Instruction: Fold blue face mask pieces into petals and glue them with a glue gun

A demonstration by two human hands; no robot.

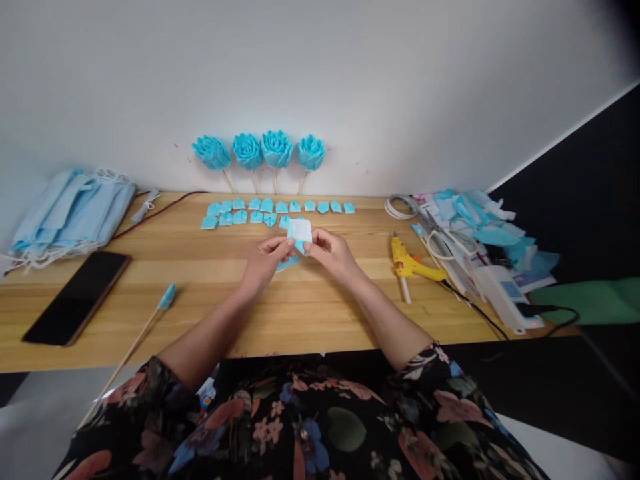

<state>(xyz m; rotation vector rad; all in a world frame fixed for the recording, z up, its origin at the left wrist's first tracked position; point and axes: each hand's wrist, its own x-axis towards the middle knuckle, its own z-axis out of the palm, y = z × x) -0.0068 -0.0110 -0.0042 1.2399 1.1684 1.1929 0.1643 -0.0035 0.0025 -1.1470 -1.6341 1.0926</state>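
Observation:
Between my two hands, a small blue-and-white piece of mask fabric is held up over the middle of the table. My left hand pinches its lower left corner, and my right hand grips the lower right side. Just under it, another blue piece lies on the wood, partly hidden by my left fingers. Beyond my hands, several folded blue petals lie in two rows. A stick with a small blue bud at its tip rests on the table's front edge, to the left of my left arm.
Several blue fabric flowers on sticks lean against the wall. At left are stacked masks and a phone. To the right lie a yellow glue gun, scissors, a tape roll, fabric scraps and a power strip with cords.

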